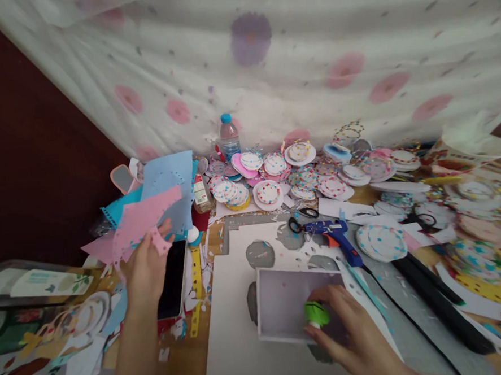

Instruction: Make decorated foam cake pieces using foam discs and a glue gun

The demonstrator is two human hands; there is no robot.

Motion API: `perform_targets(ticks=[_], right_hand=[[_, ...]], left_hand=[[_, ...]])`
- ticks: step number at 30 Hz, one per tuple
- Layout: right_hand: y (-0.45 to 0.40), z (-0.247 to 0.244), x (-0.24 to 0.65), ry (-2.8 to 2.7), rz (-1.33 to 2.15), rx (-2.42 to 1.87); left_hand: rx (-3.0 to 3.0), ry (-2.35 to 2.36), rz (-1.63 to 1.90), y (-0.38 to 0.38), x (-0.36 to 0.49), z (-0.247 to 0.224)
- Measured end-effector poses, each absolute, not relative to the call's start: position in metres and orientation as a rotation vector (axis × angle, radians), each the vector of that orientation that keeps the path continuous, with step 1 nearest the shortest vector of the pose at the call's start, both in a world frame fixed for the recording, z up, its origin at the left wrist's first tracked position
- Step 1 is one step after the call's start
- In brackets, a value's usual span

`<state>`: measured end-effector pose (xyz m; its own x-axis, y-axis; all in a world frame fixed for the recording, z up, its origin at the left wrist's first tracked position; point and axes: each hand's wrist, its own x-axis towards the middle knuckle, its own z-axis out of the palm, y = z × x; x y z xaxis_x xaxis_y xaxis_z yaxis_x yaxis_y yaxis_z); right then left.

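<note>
Bare hands [147, 267] (forearms [135, 344] bare too).

Pink sheet [144, 216]: thin, notched edges, held up at left. Shallow pale box [279, 307]: open side up, on white card [235, 347], near side. Small green piece [316, 313]: white lower end, pinched over box's right half; contact unclear.

We note one head-worn view, set above the near side of the table [187, 358], facing forward and down. We find the left hand [147, 267] and right hand [343, 323] close, lower in frame, the flowered curtain [304, 88] farther off.
</note>
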<state>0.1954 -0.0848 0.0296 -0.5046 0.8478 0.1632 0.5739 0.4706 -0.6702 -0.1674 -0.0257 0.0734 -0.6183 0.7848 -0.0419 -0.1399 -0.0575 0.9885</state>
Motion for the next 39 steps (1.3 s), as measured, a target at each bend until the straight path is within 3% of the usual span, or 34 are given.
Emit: perform_targets(ticks=[5, 9, 17, 24, 32, 39], right_hand=[[-0.085, 0.03, 0.197, -2.194, 0.783, -1.191], [-0.085, 0.032, 0.197, -2.173, 0.816, -1.203], [-0.076, 0.04, 0.189, -2.216, 0.804, -1.159], [-0.077, 0.036, 0.19, -1.88, 1.098, -1.194], [-0.071, 0.044, 0.197, -1.485, 1.286, -1.037], [-0.08, 0.043, 0.205, -1.566, 1.348, -1.0]], left_hand=[[0.739, 1.98, 1.051, -0.019, -0.182, 0.075], [1.135, 2.351, 0.928, -0.054, -0.159, 0.078], [1.232, 1.68, 0.709, -0.096, -0.036, 0.046], [1.424, 1.694, 0.837, -0.09, -0.027, 0.02], [1.158, 1.764, 1.131, -0.095, -0.017, 0.04], [0.941, 1.635, 1.291, -0.111, -0.011, 0.053]])
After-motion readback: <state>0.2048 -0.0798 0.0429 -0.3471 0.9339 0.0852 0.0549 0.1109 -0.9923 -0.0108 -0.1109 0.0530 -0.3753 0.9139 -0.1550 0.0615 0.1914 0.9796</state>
